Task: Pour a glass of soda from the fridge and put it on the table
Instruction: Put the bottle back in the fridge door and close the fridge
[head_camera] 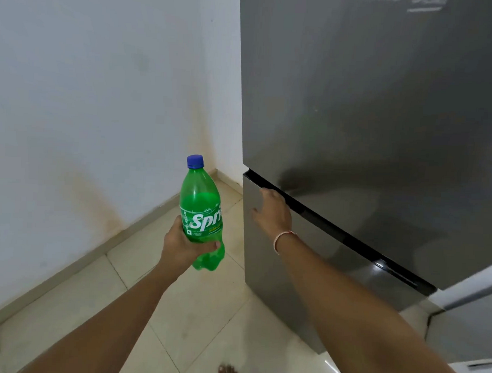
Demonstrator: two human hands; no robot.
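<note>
Left hand: I am seeing it gripping the green plastic soda bottle upright, blue cap on.
Right hand: fingers lying flat, pressing the grey steel fridge's lower door.

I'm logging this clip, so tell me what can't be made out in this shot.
Head view only:
- Green plastic soda bottle: the left hand covers part of its lower body and label.
- Grey steel fridge: its top and right side are cut off by the frame; the logo is blurred.
- Right hand: its palm faces the lower door, so contact is unclear.
</note>
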